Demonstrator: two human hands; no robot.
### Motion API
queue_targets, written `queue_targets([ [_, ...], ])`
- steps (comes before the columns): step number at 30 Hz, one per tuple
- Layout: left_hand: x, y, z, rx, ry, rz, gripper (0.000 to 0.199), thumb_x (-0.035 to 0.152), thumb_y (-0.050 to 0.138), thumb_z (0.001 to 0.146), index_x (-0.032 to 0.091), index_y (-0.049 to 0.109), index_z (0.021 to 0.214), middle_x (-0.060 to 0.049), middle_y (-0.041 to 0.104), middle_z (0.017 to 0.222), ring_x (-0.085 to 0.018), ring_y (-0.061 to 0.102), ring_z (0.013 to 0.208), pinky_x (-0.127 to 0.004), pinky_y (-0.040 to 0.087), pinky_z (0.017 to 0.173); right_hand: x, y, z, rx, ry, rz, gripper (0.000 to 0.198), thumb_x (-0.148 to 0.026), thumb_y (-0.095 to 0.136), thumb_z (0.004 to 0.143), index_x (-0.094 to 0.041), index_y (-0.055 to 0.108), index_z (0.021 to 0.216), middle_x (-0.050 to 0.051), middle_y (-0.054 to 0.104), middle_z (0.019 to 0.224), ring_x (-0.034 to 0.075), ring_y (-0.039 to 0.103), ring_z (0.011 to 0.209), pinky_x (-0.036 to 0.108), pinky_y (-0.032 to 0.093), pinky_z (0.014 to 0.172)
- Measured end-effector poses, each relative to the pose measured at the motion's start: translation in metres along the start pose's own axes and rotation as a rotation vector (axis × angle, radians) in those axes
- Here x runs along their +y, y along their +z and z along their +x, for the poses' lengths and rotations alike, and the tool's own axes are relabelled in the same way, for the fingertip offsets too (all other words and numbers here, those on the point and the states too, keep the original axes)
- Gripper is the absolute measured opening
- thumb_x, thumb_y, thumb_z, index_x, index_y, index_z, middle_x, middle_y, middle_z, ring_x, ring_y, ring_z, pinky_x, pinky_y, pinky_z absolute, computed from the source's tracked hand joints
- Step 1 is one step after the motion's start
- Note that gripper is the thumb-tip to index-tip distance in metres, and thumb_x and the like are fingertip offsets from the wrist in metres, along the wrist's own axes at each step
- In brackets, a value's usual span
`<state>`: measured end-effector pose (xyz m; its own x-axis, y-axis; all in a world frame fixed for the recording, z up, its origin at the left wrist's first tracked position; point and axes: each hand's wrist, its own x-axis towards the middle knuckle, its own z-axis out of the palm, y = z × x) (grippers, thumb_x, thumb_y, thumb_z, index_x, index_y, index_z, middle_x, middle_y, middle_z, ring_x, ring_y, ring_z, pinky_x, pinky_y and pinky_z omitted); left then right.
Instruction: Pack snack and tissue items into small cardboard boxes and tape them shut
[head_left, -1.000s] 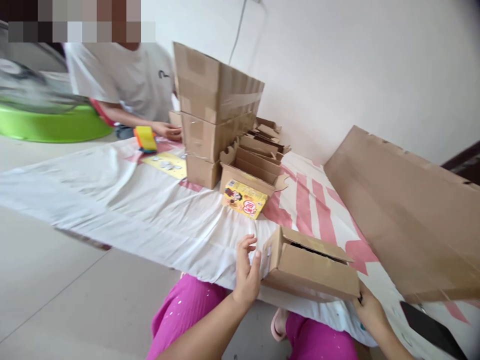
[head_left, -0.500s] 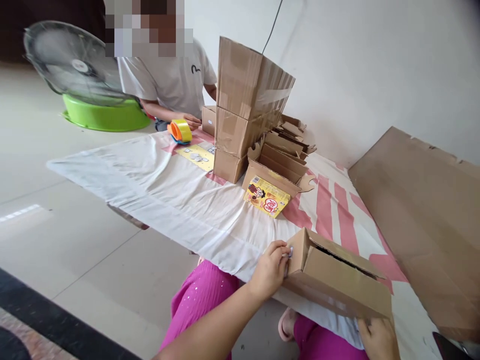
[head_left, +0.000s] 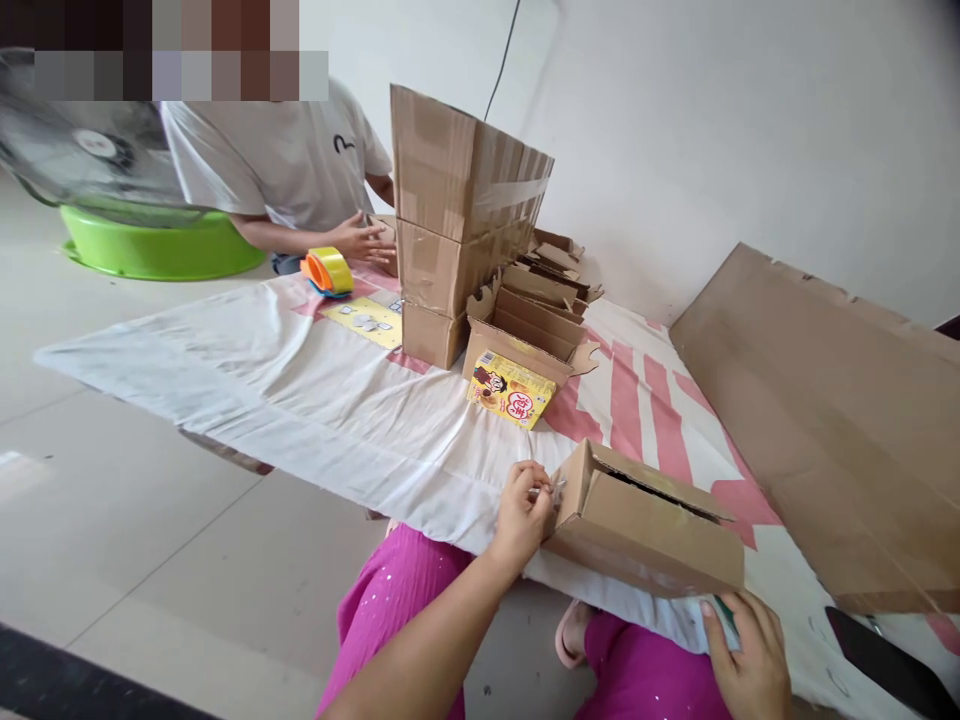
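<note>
A closed-up brown cardboard box (head_left: 660, 530) lies at the near table edge, a narrow dark gap along its top flaps. My left hand (head_left: 523, 510) is at the box's left end, fingertips pinched on a small whitish sticker (head_left: 558, 490) there. By the box's right end is my right hand (head_left: 750, 650), thumb and fingers apart. A bit of dark green shows between them; what it is I cannot tell. Beyond the box stands a yellow printed snack carton (head_left: 512, 392), leaning against an open cardboard box (head_left: 525, 325).
Taped cardboard boxes (head_left: 435, 260) form a tall stack mid-table. A co-worker (head_left: 277, 170) sits beyond it, near yellow and orange tape rolls (head_left: 328, 270). A large cardboard sheet (head_left: 825, 420) leans at right, above a black phone-like object (head_left: 889, 660). A fan (head_left: 97, 145) stands at left.
The view has swung right. My right hand has opened out beside the box's end, and the sticker under my left fingers looks lifted. The co-worker's hand has spread open.
</note>
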<state>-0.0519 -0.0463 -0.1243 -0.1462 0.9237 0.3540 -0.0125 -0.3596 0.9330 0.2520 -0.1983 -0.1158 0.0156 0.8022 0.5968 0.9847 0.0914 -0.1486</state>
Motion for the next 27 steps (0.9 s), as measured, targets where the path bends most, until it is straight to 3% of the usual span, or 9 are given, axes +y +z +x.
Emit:
queue_targets([
  [2, 0.01, -0.007, -0.006, 0.115, 0.164, 0.065, 0.014, 0.008, 0.048, 0.082, 0.019, 0.058, 0.082, -0.003, 0.05, 0.092, -0.012, 0.057, 0.076, -0.024, 0.051, 0.064, -0.011, -0.006, -0.007, 0.008, 0.105, 0.102, 0.032, -0.048, 0.051, 0.09, -0.021, 0.061, 0.103, 0.013, 0.065, 0.1, 0.029, 0.06, 0.094, 0.043, 0.048, 0.083],
  [4, 0.02, -0.015, -0.018, 0.141, 0.423, 0.15, 0.016, 0.008, 0.051, 0.083, 0.021, 0.06, 0.087, -0.002, 0.049, 0.088, -0.014, 0.056, 0.078, -0.028, 0.051, 0.068, -0.029, -0.011, -0.014, -0.058, 0.247, 0.259, 0.029, -0.046, 0.052, 0.09, -0.023, 0.063, 0.104, 0.011, 0.066, 0.101, 0.026, 0.062, 0.091, 0.038, 0.05, 0.079],
  [8, 0.034, -0.017, -0.05, -0.088, 0.876, 0.191, 0.017, 0.012, 0.057, 0.081, 0.021, 0.063, 0.094, -0.003, 0.049, 0.083, -0.016, 0.052, 0.076, -0.029, 0.048, 0.063, -0.081, -0.019, -0.015, -0.354, 0.561, 0.711, 0.038, -0.056, 0.049, 0.089, -0.022, 0.065, 0.089, 0.007, 0.068, 0.08, 0.021, 0.063, 0.072, 0.032, 0.05, 0.065],
  [12, 0.035, -0.001, -0.074, -0.303, 1.002, 0.191, 0.016, 0.008, 0.059, 0.078, 0.017, 0.064, 0.091, -0.004, 0.054, 0.082, -0.017, 0.054, 0.08, -0.029, 0.049, 0.066, -0.125, -0.018, -0.002, -0.581, 0.67, 1.16, 0.056, -0.071, 0.041, 0.086, -0.019, 0.061, 0.082, 0.004, 0.062, 0.069, 0.015, 0.053, 0.057, 0.027, 0.041, 0.053],
  [15, 0.033, 0.007, -0.078, -0.424, 0.995, 0.186, 0.017, 0.007, 0.057, 0.08, 0.017, 0.064, 0.092, -0.005, 0.056, 0.083, -0.017, 0.055, 0.082, -0.031, 0.051, 0.072, -0.129, -0.015, 0.002, -0.589, 0.694, 1.132, 0.048, -0.066, 0.055, 0.082, -0.019, 0.056, 0.073, -0.001, 0.056, 0.062, 0.01, 0.046, 0.053, 0.024, 0.036, 0.052],
  [18, 0.031, 0.008, -0.073, -0.457, 0.945, 0.196, 0.017, 0.009, 0.055, 0.082, 0.018, 0.063, 0.095, -0.006, 0.058, 0.085, -0.018, 0.057, 0.083, -0.03, 0.051, 0.07, -0.098, -0.011, -0.003, -0.402, 0.72, 0.845, 0.044, -0.062, 0.058, 0.08, -0.019, 0.056, 0.069, -0.002, 0.054, 0.06, 0.011, 0.046, 0.054, 0.024, 0.039, 0.054],
  [21, 0.028, 0.004, -0.066, -0.394, 0.85, 0.183, 0.022, 0.006, 0.055, 0.083, 0.019, 0.06, 0.1, -0.007, 0.059, 0.089, -0.018, 0.058, 0.082, -0.03, 0.052, 0.068, -0.032, -0.015, -0.014, -0.071, 0.86, 0.442, 0.05, -0.069, 0.054, 0.073, -0.019, 0.06, 0.074, -0.001, 0.055, 0.061, 0.014, 0.049, 0.058, 0.026, 0.042, 0.056],
  [23, 0.028, 0.002, -0.064, -0.378, 0.782, 0.159, 0.025, 0.004, 0.053, 0.082, 0.02, 0.058, 0.101, -0.007, 0.058, 0.089, -0.018, 0.058, 0.082, -0.03, 0.053, 0.068, 0.02, -0.024, -0.024, 0.062, 0.954, 0.298, 0.057, -0.073, 0.041, 0.074, -0.018, 0.059, 0.078, 0.002, 0.055, 0.062, 0.017, 0.049, 0.059, 0.03, 0.042, 0.056],
  [27, 0.029, 0.003, -0.066, -0.413, 0.719, 0.117, 0.026, 0.002, 0.051, 0.081, 0.019, 0.057, 0.1, -0.007, 0.058, 0.088, -0.017, 0.059, 0.08, -0.029, 0.053, 0.067, 0.108, -0.049, -0.047, 0.179, 1.114, -0.015, 0.055, -0.068, 0.035, 0.071, -0.018, 0.057, 0.067, 0.009, 0.057, 0.058, 0.024, 0.053, 0.063, 0.038, 0.044, 0.06],
])
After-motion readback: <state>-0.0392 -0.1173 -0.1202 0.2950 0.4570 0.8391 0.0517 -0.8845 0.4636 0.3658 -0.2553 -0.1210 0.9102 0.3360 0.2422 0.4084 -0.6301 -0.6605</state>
